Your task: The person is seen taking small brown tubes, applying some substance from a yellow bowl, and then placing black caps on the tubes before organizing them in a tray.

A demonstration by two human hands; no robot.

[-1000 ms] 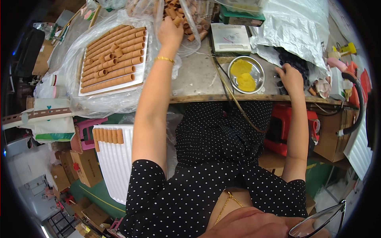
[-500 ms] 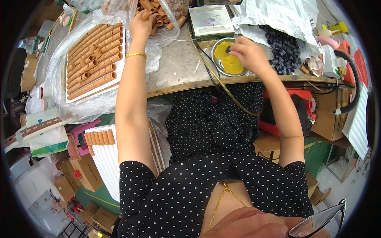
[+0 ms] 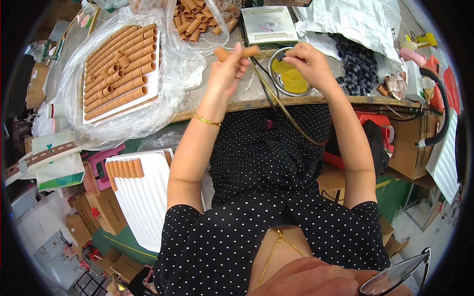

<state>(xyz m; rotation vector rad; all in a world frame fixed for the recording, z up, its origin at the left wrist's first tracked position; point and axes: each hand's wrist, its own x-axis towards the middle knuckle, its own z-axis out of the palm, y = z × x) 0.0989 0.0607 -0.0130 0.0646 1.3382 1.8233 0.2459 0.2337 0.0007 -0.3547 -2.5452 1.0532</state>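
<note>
Left hand (image 3: 227,69) now lifting off the pile, gripping an orange tube (image 3: 237,52); right hand (image 3: 306,61) pinching a small black cap (image 3: 281,55) over the steel bowl (image 3: 291,79) at 12 o'clock

The left hand (image 3: 226,69) is drawn back from the heap of loose brown tubes (image 3: 200,17) in the clear bag, where it is seen a second ago, and is now raised above the table edge. A brown tube (image 3: 238,52) is now gripped in its fingers, lying crosswise; earlier the hand is buried among the loose tubes. The right hand (image 3: 307,61) is moved from the pile of small black rings (image 3: 356,61), past the steel bowl (image 3: 277,84) with the yellow paste, where it is seen half a second ago, and is now lifted just beside the tube's right end. A small dark piece is pinched in its fingertips, too small to be told apart.
</note>
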